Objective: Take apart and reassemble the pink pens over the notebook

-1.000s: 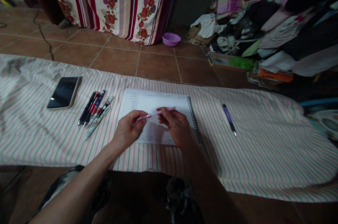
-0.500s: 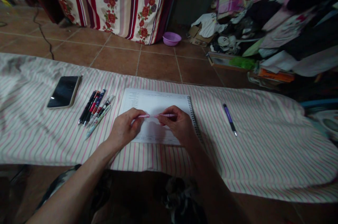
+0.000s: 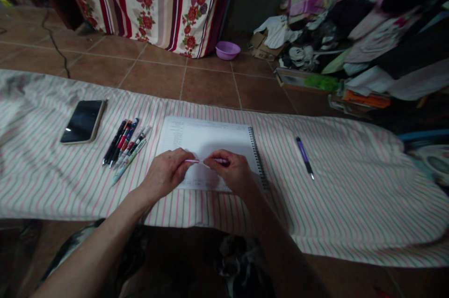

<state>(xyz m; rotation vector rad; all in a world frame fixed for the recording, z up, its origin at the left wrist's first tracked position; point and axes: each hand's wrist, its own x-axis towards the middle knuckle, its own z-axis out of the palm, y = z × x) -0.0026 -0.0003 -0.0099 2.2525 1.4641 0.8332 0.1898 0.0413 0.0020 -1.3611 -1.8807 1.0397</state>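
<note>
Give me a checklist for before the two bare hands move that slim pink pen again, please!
1. Left hand gripping the slim pink pen: ok.
2. Right hand gripping it too: ok.
3. Pen's parts firmly joined: cannot tell; the hands hide much of it.
4. White spiral-bound paper notebook in full view: not ok; the hands cover some.
5. Slim purple-and-black pen apart from the notebook: ok.

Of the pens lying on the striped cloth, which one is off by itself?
The purple pen with a black grip, to the right of the spiral notebook. The other pens on the cloth lie bunched left of the notebook.
</note>
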